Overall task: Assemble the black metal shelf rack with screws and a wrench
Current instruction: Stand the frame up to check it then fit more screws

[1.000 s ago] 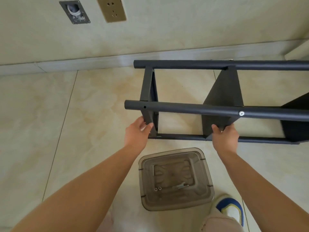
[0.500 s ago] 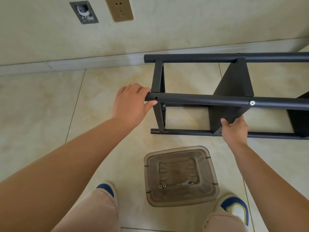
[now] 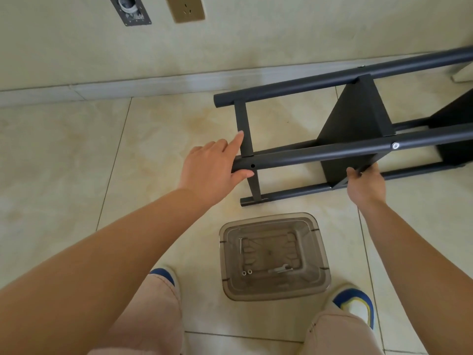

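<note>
The black metal shelf rack (image 3: 332, 152) lies on its side on the tiled floor, its long tubes running right and slightly up out of frame. My left hand (image 3: 212, 167) holds the end of the upper front tube, thumb under it beside an empty screw hole (image 3: 252, 166), index finger stretched along the end crossbar. My right hand (image 3: 366, 183) grips the lower edge of a black shelf panel (image 3: 355, 124). A silver screw head (image 3: 395, 146) sits in the same tube further right. The wrench (image 3: 280, 269) and loose screws (image 3: 247, 272) lie in a clear plastic box (image 3: 317, 252).
The plastic box stands on the floor between my feet, just below the rack. The wall with its skirting (image 3: 128, 85) runs behind the rack, carrying a brass socket (image 3: 185, 8) and a metal plate (image 3: 130, 11). Bare floor tiles spread to the left.
My left hand left the end crossbar and took hold of the upper tube's end. The rack has swung, its right side now angled toward the wall. My right hand kept its grip on the panel.
</note>
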